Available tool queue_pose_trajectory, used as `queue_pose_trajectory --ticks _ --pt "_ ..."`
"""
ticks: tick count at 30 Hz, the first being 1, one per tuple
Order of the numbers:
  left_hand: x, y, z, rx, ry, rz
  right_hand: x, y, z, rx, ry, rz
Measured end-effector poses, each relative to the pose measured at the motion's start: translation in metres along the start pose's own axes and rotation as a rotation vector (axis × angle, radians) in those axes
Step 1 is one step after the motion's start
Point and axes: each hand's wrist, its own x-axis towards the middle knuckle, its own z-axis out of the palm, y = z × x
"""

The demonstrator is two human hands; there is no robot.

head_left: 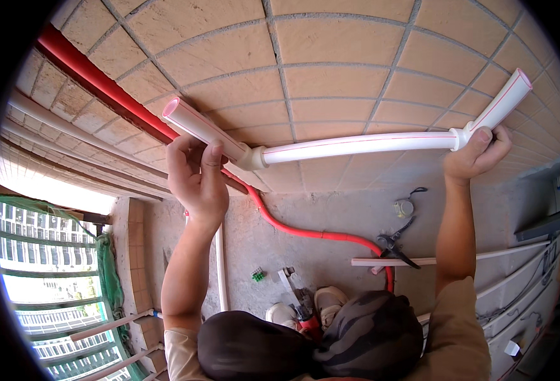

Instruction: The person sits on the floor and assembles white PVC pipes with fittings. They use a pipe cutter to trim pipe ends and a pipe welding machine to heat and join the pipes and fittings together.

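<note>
Between my raised hands, in front of the tiled wall, is a U-shaped assembly of white plastic pipe (359, 146) with thin red stripes. Two pale elbow fittings join its long middle length to two short end pieces. My left hand (197, 181) is closed around the left end piece, close to the left elbow fitting (252, 157). With thumb and fingers, my right hand (479, 154) grips the right elbow fitting (461, 138) and the base of its end piece. Both open pipe ends point up and away from me.
A red pipe (102, 86) runs along the tiled wall (337, 38). On the concrete floor lie a red hose (292, 230), a tape measure (404, 207), a black-handled tool (392, 244) and a small green object (258, 274). A red-and-grey tool (299, 298) stands by my shoes.
</note>
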Motion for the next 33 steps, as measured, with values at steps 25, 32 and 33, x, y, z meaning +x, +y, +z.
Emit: queue_pose_trajectory --ticks 25,32,33 --pt "0.006 -0.061 0.036 0.391 0.359 0.655 0.001 0.005 -0.010 -0.122 -0.038 -0.056" --pt "-0.015 -0.043 0.018 -0.061 0.319 0.197 0.002 -0.014 -0.030 0.244 -0.254 0.327" --pt "-0.017 -0.019 0.020 -0.066 0.358 0.161 0.003 -0.025 -0.043 0.326 -0.285 0.445"
